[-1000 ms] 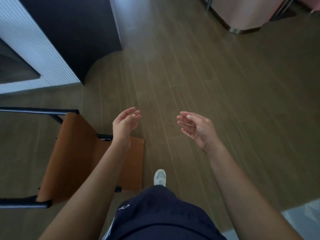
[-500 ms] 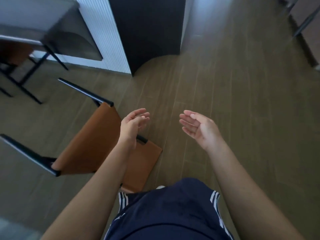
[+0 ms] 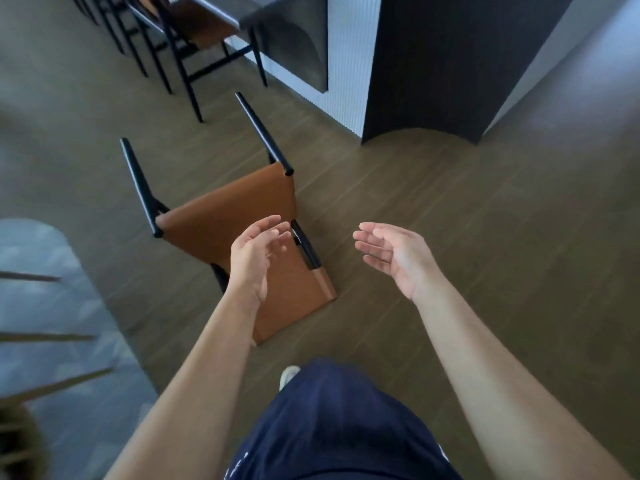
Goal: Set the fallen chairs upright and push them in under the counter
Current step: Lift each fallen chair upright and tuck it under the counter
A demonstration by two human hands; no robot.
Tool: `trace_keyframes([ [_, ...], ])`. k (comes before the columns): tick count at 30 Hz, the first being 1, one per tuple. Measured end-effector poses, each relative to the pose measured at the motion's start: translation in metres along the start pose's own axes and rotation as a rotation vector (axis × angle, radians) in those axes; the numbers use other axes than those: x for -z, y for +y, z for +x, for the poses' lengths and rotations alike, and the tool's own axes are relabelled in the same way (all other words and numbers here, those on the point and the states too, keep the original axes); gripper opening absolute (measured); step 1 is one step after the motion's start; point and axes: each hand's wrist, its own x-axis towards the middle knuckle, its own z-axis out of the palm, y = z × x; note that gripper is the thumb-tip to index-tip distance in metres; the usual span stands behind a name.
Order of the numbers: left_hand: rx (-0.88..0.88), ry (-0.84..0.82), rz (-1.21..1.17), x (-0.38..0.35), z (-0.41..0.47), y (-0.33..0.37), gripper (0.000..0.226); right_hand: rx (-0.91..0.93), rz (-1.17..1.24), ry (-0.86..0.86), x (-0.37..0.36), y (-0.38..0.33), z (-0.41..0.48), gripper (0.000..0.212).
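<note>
both hands (image 3: 254,258) (image 3: 394,254) hover, fingers loose, above the fallen chair (image 3: 221,220).

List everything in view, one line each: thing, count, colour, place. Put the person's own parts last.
fallen chair: one, tan seat and back, black frame, lying on the floor at centre
upright chairs: at least one, more blurred behind; tan and black; upper left, under the counter
counter: one, dark grey top, white ribbed base, top centre
dark panel: one, near black, right of the counter's base
floor: brown wood planks
blurred surface: one, blue-grey, lower left; cannot tell what
shoe: one, white, bottom centre
shorts: navy, bottom centre
left hand: open, empty, over the fallen chair
right hand: open, empty, over bare floor
</note>
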Motion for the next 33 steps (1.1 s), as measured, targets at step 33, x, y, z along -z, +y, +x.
trace_keyframes([
  [33, -0.034, 0.298, 0.088, 0.128, 0.127, -0.241, 0.025, -0.084, -0.279, -0.116, -0.082, 0.248, 0.177, 0.020],
])
